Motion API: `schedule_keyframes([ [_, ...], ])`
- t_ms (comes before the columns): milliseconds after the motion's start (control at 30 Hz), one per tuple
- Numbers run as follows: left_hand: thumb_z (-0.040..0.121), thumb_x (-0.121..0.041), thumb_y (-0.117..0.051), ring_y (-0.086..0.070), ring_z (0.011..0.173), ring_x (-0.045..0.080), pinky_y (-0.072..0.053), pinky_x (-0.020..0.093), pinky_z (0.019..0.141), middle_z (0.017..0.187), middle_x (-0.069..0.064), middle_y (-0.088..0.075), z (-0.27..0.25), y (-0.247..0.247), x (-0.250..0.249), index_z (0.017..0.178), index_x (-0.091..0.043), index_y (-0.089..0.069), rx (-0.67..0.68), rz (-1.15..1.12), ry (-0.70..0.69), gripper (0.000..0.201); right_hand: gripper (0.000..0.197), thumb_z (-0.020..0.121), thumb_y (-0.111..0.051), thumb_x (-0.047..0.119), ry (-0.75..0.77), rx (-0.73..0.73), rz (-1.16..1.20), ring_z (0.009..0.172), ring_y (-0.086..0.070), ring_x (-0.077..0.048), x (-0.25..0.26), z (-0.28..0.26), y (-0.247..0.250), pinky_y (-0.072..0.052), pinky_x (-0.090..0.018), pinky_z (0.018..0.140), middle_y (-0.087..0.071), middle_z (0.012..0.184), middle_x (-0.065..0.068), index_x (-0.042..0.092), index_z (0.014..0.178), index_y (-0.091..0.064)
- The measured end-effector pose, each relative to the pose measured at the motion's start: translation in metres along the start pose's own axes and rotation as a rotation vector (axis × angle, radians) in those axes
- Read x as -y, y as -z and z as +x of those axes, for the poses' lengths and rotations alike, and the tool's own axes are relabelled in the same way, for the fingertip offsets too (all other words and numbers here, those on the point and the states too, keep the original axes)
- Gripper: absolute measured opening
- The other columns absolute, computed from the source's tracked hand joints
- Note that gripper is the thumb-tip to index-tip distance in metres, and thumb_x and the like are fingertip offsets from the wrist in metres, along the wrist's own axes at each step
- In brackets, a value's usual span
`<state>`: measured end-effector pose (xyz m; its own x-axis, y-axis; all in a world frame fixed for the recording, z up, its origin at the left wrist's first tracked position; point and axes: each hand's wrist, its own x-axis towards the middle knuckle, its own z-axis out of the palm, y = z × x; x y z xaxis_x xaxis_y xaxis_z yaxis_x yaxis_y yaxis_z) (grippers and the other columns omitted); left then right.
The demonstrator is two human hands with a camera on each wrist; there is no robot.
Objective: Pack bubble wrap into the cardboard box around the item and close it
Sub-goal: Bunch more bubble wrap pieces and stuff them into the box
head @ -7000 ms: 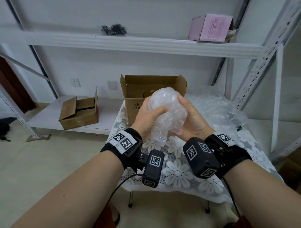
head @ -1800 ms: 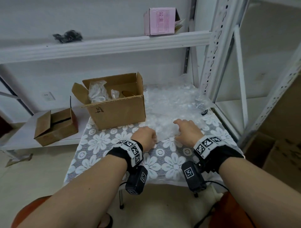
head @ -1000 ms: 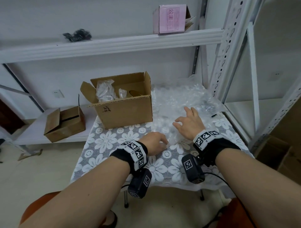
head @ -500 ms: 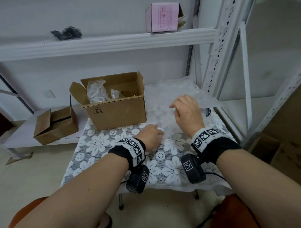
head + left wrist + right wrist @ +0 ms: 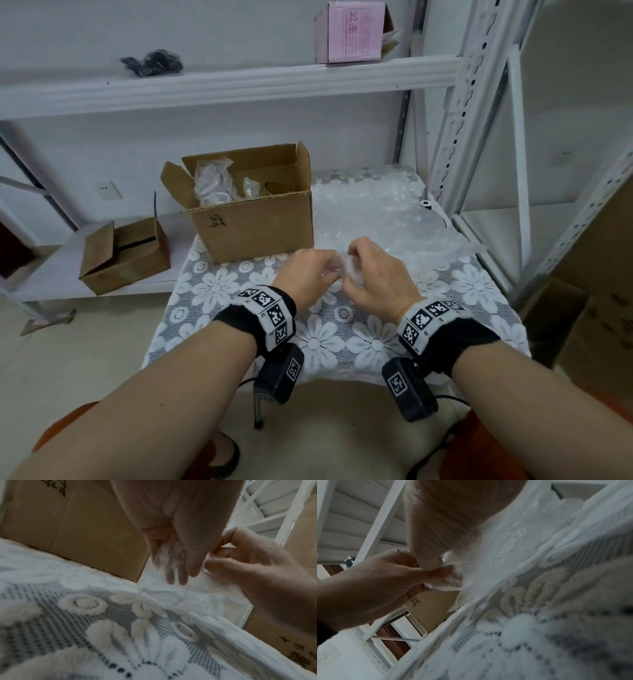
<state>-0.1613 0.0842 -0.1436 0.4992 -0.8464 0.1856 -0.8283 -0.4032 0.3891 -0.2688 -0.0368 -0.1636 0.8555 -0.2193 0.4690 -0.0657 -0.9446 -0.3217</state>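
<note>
Gripping a clear sheet of bubble wrap by its near edge, the left hand and the right hand meet just above a small table covered with a white floral lace tablecloth. Both hands have their fingers curled, pinching the plastic between thumb and fingertips; the wrist views show the film bunched between the two hands, which are almost touching. The rest of the sheet lies spread across the far right part of the table, reaching back towards the white metal shelving.

An open cardboard box stands on the far left part of the table, just beside the sheet, with its flaps up. Crumpled bubble wrap already sits inside it, rising above the rim at the left, and a brown shape shows beside it; what that item is cannot be told.

Left of the table, a smaller cardboard box rests on a low white shelf. On the upper shelf sit a pink box and a dark bundle. Each wrist wears a black band with square printed markers.
</note>
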Motion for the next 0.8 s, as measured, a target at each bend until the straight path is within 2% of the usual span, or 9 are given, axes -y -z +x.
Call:
schedule_keyframes([
  [67,0.089,-0.018,-0.059,-0.064,0.091,0.020,-0.051,0.037,0.084,0.094,0.002,-0.072,-0.004,0.001,-0.001,0.093,-0.018,-0.069,0.021,-0.035,0.055,0.011,0.053,0.081,-0.063,0.032,-0.034,0.067,-0.015,0.072,-0.053,-0.018,0.000,0.000,0.002,-0.047,-0.029,0.060,-0.055,0.090,-0.001,0.011,0.125,-0.041],
  [133,0.088,-0.017,-0.063,-0.063,0.089,0.019,-0.050,0.033,0.082,0.093,0.003,-0.070,-0.006,0.006,0.003,0.091,-0.014,-0.069,0.057,-0.076,0.126,0.008,0.052,0.083,-0.062,0.033,-0.076,0.203,-0.090,0.079,-0.054,-0.018,0.000,-0.001,0.006,-0.048,-0.030,0.069,-0.056,0.094,-0.001,0.017,0.128,-0.039],
  [267,0.084,-0.020,-0.070,-0.062,0.087,0.016,-0.050,0.025,0.076,0.095,0.001,-0.067,-0.014,0.017,0.018,0.091,-0.009,-0.068,0.315,-0.094,0.293,0.013,0.005,0.087,-0.056,0.014,-0.137,0.469,-0.145,0.075,-0.054,-0.017,0.001,-0.006,0.004,-0.043,-0.023,0.064,-0.059,0.082,0.000,0.013,0.092,-0.058],
  [400,0.085,-0.024,-0.070,-0.062,0.086,0.019,-0.046,0.022,0.066,0.097,0.006,-0.068,-0.020,0.027,0.024,0.094,-0.006,-0.068,0.466,-0.003,0.344,0.020,0.021,0.083,-0.054,0.002,-0.255,0.586,-0.112,0.070,-0.056,-0.019,0.004,-0.003,0.003,-0.052,-0.029,0.068,-0.057,0.072,-0.001,0.014,0.067,-0.051],
  [500,0.085,-0.025,-0.070,-0.063,0.089,0.021,-0.047,0.024,0.070,0.098,0.007,-0.069,-0.022,0.033,0.026,0.095,-0.006,-0.067,0.537,0.043,0.363,0.022,0.029,0.081,-0.058,0.002,-0.300,0.695,-0.135,0.072,-0.054,-0.018,0.011,0.006,0.008,-0.051,-0.027,0.069,-0.050,0.068,0.002,0.018,0.062,-0.043],
  [567,0.082,-0.029,-0.073,-0.063,0.085,0.018,-0.048,0.024,0.071,0.091,0.003,-0.068,-0.025,0.035,0.027,0.087,-0.010,-0.067,0.546,-0.019,0.365,0.020,0.031,0.079,-0.061,0.005,-0.315,0.749,-0.155,0.076,-0.054,-0.020,0.013,0.012,0.010,-0.050,-0.026,0.070,-0.048,0.069,0.004,0.020,0.063,-0.040],
  [700,0.083,-0.042,-0.068,-0.056,0.073,0.009,-0.042,0.025,0.070,0.076,-0.007,-0.061,-0.030,0.035,0.029,0.071,-0.021,-0.063,0.438,-0.281,0.386,0.025,0.028,0.076,-0.067,0.009,-0.362,0.766,-0.099,0.075,-0.057,-0.020,0.012,0.015,0.015,-0.043,-0.022,0.057,-0.053,0.069,0.002,0.020,0.062,-0.045],
  [733,0.086,-0.041,-0.066,-0.057,0.071,0.006,-0.044,0.025,0.070,0.075,-0.008,-0.062,-0.031,0.033,0.031,0.068,-0.023,-0.063,0.394,-0.331,0.404,0.026,0.023,0.076,-0.068,0.009,-0.390,0.769,-0.062,0.077,-0.059,-0.020,0.010,0.014,0.017,-0.045,-0.023,0.060,-0.058,0.072,0.001,0.019,0.064,-0.050],
  [800,0.089,-0.032,-0.064,-0.053,0.053,0.001,-0.043,0.022,0.060,0.061,-0.007,-0.056,-0.032,0.028,0.035,0.057,-0.019,-0.052,0.323,-0.394,0.438,0.036,0.014,0.077,-0.068,0.009,-0.456,0.765,-0.003,0.083,-0.062,-0.019,0.005,0.013,0.021,-0.049,-0.025,0.066,-0.064,0.082,0.000,0.018,0.071,-0.058],
])
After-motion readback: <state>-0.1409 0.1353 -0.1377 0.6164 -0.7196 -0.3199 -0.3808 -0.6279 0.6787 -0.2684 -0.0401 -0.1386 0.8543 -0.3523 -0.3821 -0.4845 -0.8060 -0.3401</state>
